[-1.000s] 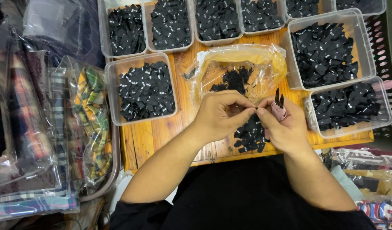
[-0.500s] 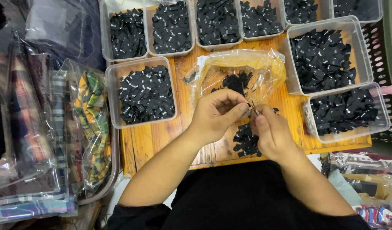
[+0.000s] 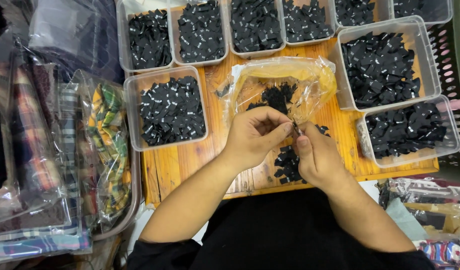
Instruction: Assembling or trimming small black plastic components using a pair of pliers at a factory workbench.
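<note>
Head view: above the loose pile of black labels on the wooden board, the left hand and right hand are closing fingertips together, pinching one small label. It is probably light, limp woven fabric, best gripped at its edges.

Nine clear plastic tubs stood on the wooden surface: six along the back row, one at the left, two at the right. Each held black labels beyond counting. One yellowish plastic bag lay open between them. Two hands, left hand and right hand, met there. Several bagged fabrics were stacked left.
</note>
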